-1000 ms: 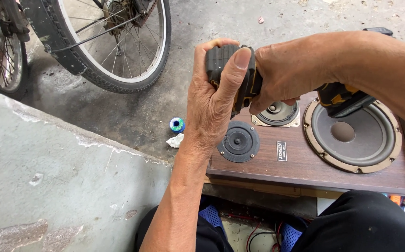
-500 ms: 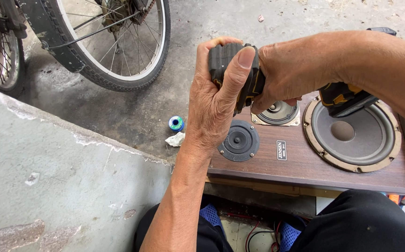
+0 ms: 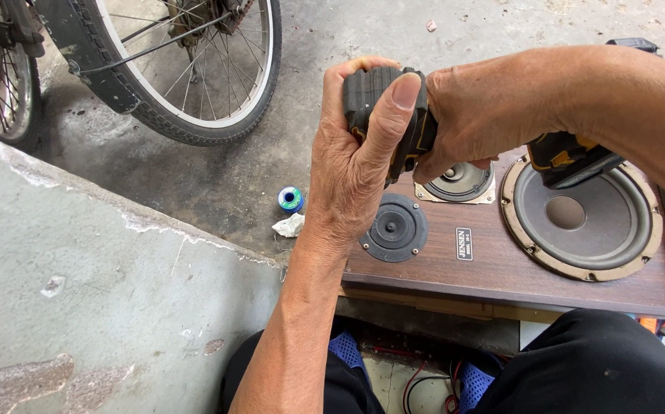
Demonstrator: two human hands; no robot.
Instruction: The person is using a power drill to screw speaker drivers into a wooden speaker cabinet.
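one small upright rectangular badge, dark with pale lettering, sits on the brown wood-grain speaker cabinet in front of me, between the small round tweeter and the large woofer.

This looks like an informal repair spot out on the ground, a yard or street-side workshop rather than a room. The floor is bare stained grey concrete, edged by a chipped concrete ledge. A spoked bicycle wheel with a black tyre stands close by. A wood-veneer speaker cabinet with exposed cones lies flat, with loose red and black wires under it and a small blue spool nearby.
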